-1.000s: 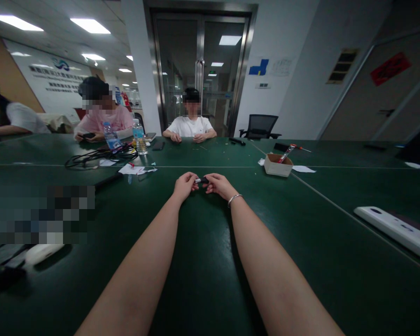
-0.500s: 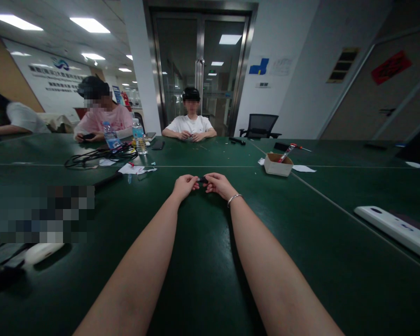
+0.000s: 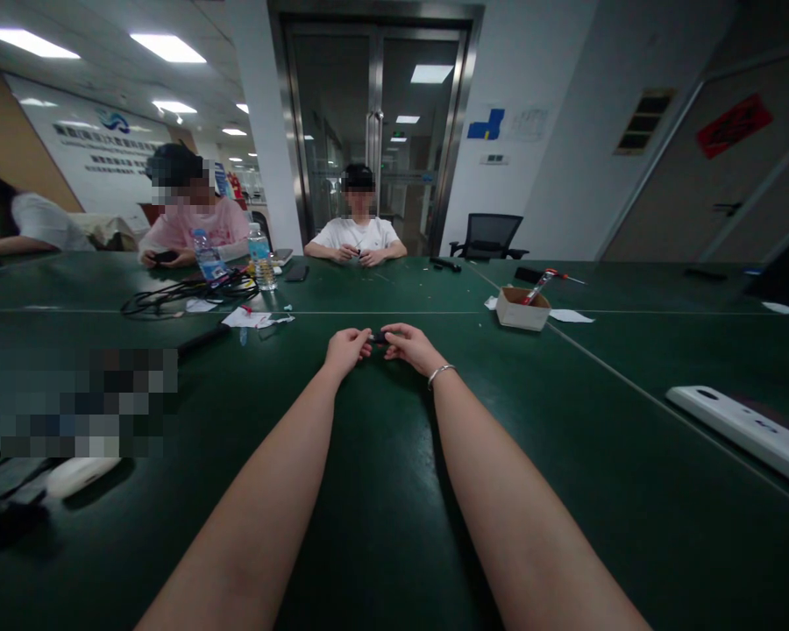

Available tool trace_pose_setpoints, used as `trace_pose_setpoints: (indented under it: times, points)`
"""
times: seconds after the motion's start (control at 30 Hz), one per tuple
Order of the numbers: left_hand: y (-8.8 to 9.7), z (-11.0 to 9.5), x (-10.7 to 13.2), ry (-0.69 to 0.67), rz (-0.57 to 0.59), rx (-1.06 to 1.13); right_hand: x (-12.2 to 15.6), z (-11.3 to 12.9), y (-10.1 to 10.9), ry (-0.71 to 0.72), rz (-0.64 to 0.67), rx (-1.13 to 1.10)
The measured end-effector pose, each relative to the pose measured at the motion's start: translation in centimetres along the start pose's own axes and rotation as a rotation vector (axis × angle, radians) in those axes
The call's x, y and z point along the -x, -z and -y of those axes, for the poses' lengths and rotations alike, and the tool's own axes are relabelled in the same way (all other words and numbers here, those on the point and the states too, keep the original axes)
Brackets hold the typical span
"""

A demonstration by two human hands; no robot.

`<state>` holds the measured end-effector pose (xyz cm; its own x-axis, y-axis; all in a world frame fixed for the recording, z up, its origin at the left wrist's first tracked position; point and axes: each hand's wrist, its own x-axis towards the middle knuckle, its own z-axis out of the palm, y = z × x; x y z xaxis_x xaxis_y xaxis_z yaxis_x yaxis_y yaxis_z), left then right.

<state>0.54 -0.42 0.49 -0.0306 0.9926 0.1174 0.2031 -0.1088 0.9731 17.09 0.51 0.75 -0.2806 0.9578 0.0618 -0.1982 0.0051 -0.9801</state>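
Note:
Between my two hands is a small black object (image 3: 378, 337), too small to identify, with a lighter bit at its left end. My left hand (image 3: 348, 352) pinches that left end between thumb and fingertips. From the other side my right hand (image 3: 413, 347), with a silver bracelet at the wrist, grips the dark body by thumb and forefinger. Both hands are out over the green table (image 3: 381, 491), arms stretched forward. Fingertips cover part of the object.
A small box (image 3: 523, 315) holding a red-handled tool stands to the right, beside white paper (image 3: 572, 316). Bottles (image 3: 261, 258) and black cables (image 3: 171, 294) lie back left. A white device (image 3: 742, 429) is at the right. Across the table sits a person in white (image 3: 357, 235).
The right fingers have shifted slightly on the black object, and a little more of it shows between the hands. My arms stay in nearly the same place.

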Motion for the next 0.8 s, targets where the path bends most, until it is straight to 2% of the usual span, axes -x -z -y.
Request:
trace_pose_setpoints:
  times: [0.3, 0.5, 0.8]
  points:
    - [-0.1, -0.3, 0.1, -0.007, -0.109, -0.053, 0.3, 0.6, -0.7, -0.027, -0.040, 0.009]
    - [0.0, -0.1, -0.1, -0.009, -0.183, -0.027, 0.0, 0.7, -1.4, 0.030, -0.039, -0.014]
    - [0.3, 0.0, 0.1, -0.020, -0.111, -0.221, 0.7, 0.6, -0.5, -0.014, 0.007, -0.027]
